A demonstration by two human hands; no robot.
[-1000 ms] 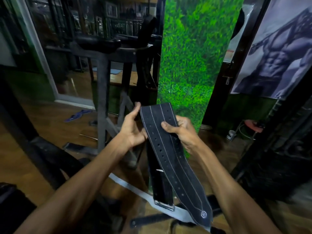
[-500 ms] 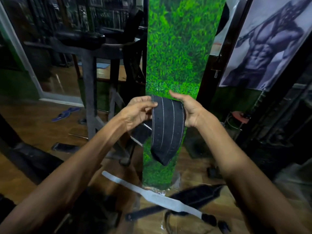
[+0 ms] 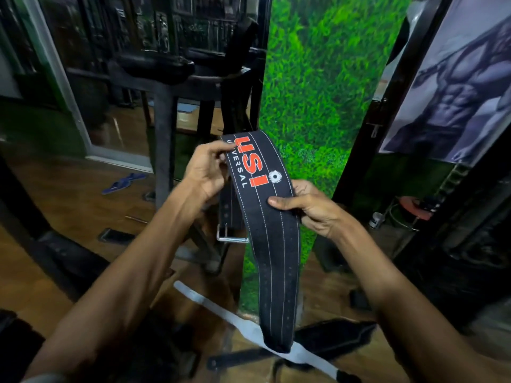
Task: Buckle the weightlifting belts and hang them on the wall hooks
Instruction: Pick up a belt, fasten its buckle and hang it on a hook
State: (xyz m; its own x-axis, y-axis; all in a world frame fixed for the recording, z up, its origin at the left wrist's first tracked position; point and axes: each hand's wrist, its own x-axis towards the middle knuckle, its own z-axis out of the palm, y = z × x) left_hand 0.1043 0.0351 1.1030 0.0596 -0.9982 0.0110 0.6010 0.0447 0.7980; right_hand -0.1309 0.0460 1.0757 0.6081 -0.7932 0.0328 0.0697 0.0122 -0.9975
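Note:
A black weightlifting belt (image 3: 272, 244) with white stitching and red "USI" lettering is held up in front of me, folded over at the top. My left hand (image 3: 206, 172) pinches its upper left edge. My right hand (image 3: 309, 207) grips its right edge, thumb across the front. The holed tongue end hangs down to about knee height. The steel buckle (image 3: 231, 234) dangles behind the belt on the left, unfastened. On the floor below lie a white belt (image 3: 243, 331) and another black belt (image 3: 326, 338).
A dark gym machine frame (image 3: 163, 150) stands just behind the hands. A green grass-print pillar (image 3: 320, 106) is straight ahead, with a bodybuilder poster (image 3: 453, 87) to the right. A blue sandal (image 3: 121, 183) and a phone (image 3: 116, 236) lie on the wooden floor at left.
The belt has been turned over, so its lettered face now shows, and the tongue end hangs lower. The buckle has come into view. My right hand has dropped from the top edge to the belt's right side.

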